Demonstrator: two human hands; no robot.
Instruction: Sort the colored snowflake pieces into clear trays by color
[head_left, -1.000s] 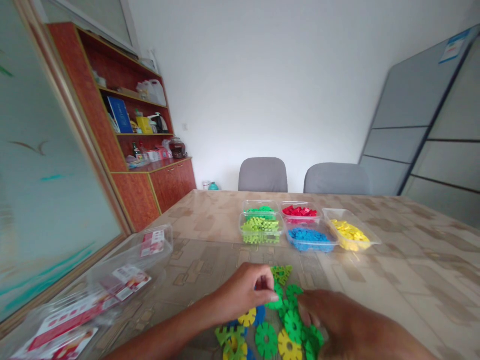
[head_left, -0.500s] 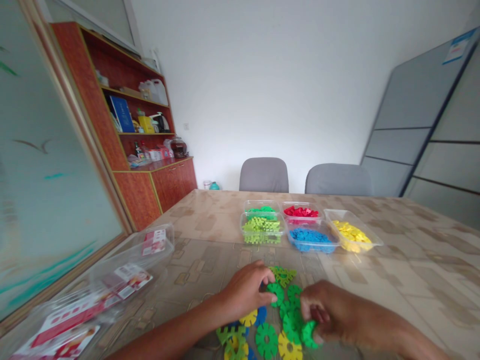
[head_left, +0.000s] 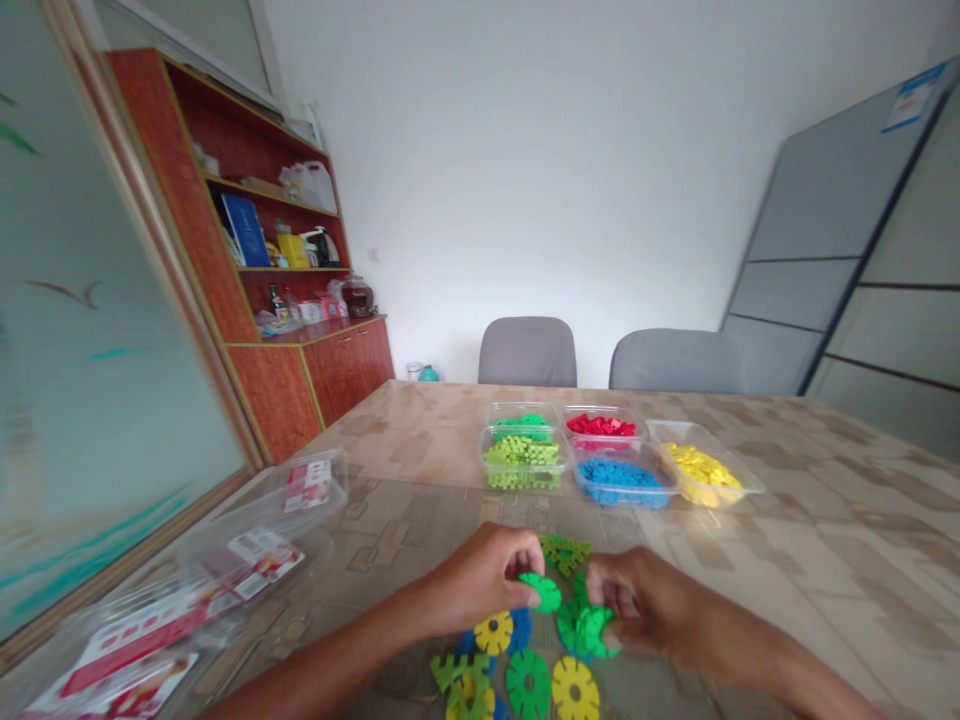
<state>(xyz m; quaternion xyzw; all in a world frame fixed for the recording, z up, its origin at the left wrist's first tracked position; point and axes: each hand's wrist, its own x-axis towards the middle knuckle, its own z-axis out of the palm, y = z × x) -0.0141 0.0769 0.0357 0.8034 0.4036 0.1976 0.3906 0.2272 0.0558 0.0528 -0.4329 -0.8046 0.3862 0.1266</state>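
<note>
Green notched plastic discs (head_left: 589, 632) fill the narrow gap between left hand (head_left: 486, 575) and right hand (head_left: 652, 605), a lime-green toothed plastic triangle (head_left: 564, 552) at its far end. Five clear plastic tubs (head_left: 666, 490) block the way ahead. Brown patterned tabletop (head_left: 817, 550) offers passage rightward; far left, clear plastic packaging (head_left: 262, 565) obstructs.

You have one left hand (head_left: 491, 572), one right hand (head_left: 646, 602), five clear tubs (head_left: 668, 431), three yellow discs (head_left: 587, 690) visible outside them, two grey chairs (head_left: 527, 352)
</note>
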